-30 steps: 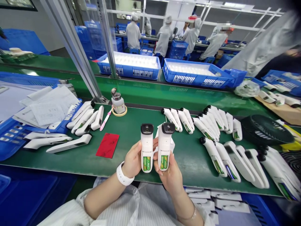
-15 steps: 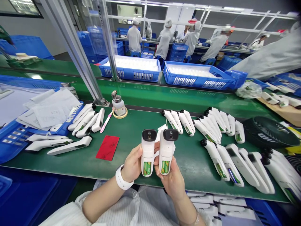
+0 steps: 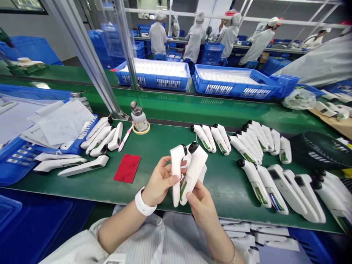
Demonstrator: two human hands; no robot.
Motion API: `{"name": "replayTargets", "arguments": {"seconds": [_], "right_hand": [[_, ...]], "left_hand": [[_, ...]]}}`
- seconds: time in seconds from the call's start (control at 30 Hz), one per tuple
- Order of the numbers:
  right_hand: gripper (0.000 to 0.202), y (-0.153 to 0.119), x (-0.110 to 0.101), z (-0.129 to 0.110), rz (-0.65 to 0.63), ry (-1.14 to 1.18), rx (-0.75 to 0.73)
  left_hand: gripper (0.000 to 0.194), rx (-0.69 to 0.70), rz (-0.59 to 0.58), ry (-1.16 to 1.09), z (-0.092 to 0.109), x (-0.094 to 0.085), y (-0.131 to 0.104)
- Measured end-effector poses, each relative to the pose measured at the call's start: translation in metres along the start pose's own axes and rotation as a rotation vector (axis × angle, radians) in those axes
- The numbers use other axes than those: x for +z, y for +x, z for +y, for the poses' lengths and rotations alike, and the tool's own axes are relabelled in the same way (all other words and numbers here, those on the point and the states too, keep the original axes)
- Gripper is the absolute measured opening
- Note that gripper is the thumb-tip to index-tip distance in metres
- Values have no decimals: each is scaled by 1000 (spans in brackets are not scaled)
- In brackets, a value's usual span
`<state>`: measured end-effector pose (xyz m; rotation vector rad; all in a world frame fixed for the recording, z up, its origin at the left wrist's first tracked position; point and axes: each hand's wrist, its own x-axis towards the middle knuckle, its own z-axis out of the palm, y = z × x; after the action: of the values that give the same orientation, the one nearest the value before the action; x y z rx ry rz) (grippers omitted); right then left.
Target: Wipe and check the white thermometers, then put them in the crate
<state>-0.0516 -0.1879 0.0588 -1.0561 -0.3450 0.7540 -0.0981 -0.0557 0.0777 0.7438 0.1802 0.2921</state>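
My left hand (image 3: 161, 181) is closed round a white infrared thermometer (image 3: 176, 167) with a black sensor tip, turned sideways. Close beside it, my right hand (image 3: 202, 203) grips a second white thermometer (image 3: 195, 167) by its lower handle; green batteries show in its open battery slot. More white shapes show behind and between these two, but I cannot make out what they are. Both handles tilt together over the green table (image 3: 154, 146). To the left of my hands lies a red pad (image 3: 127, 168).
At right lie several thermometers (image 3: 254, 183) in rows, near a dark round fan (image 3: 321, 150). A pump bottle (image 3: 139, 119), a pink-and-white brush (image 3: 125, 139) and more thermometers (image 3: 100, 139) are at left, beside a blue basket (image 3: 24, 156) of papers. Blue trays (image 3: 154, 79) stand behind.
Both thermometers have turned from facing me, with lenses and battery slots showing, to a sideways view. Their handles have come closer together.
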Motion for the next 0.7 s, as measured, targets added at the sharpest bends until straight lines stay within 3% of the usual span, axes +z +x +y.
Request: {"name": "replayTargets", "arguments": {"seconds": [0.33,0.5,0.6,0.7], "right_hand": [[40,-1,1,-1,8,-25,29],[39,2,-3,2,-62,-25,40],[36,10,-8,2,-84,-141,67],[33,25,-10,0,-97,-427,83]], "left_hand": [[48,9,55,-4,-4,2,0],[44,11,80,-36,-6,1,1],[43,20,144,3,0,-6,0],[40,70,206,48,12,-16,-5]]}}
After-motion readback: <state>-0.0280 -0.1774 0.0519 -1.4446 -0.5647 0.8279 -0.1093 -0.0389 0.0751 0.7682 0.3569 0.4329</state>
